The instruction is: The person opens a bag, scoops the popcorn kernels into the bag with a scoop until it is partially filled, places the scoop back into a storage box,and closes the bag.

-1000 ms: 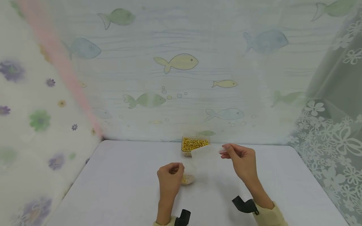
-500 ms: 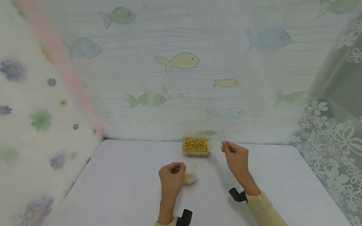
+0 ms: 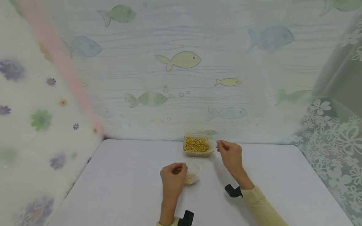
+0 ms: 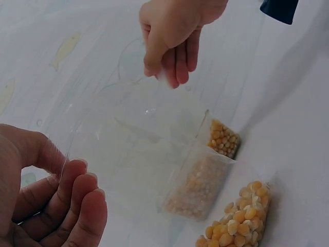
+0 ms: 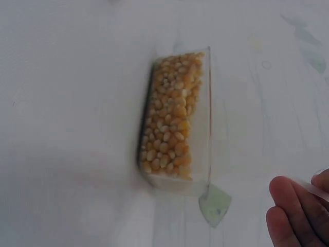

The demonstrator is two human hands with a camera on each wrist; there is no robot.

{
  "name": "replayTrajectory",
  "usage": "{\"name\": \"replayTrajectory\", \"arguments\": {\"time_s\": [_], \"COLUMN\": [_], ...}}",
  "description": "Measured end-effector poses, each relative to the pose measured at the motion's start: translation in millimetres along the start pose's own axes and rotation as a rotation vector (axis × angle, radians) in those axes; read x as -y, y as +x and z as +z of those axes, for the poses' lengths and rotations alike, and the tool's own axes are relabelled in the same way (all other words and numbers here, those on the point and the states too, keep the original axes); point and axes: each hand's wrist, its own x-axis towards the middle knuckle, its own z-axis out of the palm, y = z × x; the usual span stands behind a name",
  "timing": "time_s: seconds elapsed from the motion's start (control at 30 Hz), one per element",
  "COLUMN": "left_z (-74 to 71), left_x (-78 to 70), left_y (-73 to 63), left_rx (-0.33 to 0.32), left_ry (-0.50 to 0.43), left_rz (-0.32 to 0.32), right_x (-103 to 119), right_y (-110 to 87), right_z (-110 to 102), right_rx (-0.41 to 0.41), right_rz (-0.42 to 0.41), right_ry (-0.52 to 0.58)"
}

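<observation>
1. The left hand (image 3: 174, 175) is curling its fingers loosely and pinching the rim of a clear plastic bag between thumb and forefinger, apparently supporting the thin film so that it isn't slumping.
2. That clear bag (image 3: 192, 176) is resting on the white surface (image 3: 127, 179), yellow kernels weighing down its base.
3. Behind it, a clear rectangular box (image 3: 198, 154) is holding more yellow corn kernels (image 3: 195, 144), standing within easy reach of the right side.
4. A pale translucent piece (image 3: 211, 145), perhaps a scoop though too blurred to be sure, is overlapping the box's right end.
5. The right hand (image 3: 231, 157) is pinching that piece, fingers bent together.
6. No brand, label or writing is showing.
</observation>
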Motion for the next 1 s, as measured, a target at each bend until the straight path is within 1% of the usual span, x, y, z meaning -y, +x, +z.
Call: {"name": "replayTrajectory", "arguments": {"time_s": [0.13, 0.23, 0.4, 0.53, 0.67, 0.8, 1.0], "left_z": [-0.2, -0.1, 0.7, 1.1, 1.2, 1.5, 1.7], "left_x": [-0.5, -1.1, -1.0, -1.2, -1.1, -0.4, 0.2], "left_y": [-0.8, -0.9, -0.5, -0.5, -1.2, -2.0, -1.9], "left_rx": [0.002, 0.006, 0.014, 0.014, 0.016, 0.016, 0.013], "left_ry": [0.005, 0.007, 0.002, 0.000, 0.006, 0.017, 0.028], "left_rz": [0.003, -0.009, -0.032, -0.032, -0.021, -0.008, 0.011], "right_x": [-6.3, -12.1, -19.2, -22.9, -24.9, -27.8, -31.2], "right_y": [3.9, 6.0, 6.4, 6.3, 5.7, 4.0, 1.0], "right_z": [2.0, 2.5, 4.0, 5.5, 5.9, 7.3, 9.9], "right_rx": [0.017, 0.024, 0.044, 0.055, 0.067, 0.046, 0.017], "right_rz": [0.200, 0.350, 0.557, 0.700, 0.798, 0.889, 0.970], "right_ry": [0.108, 0.184, 0.298, 0.395, 0.496, 0.601, 0.703]}}
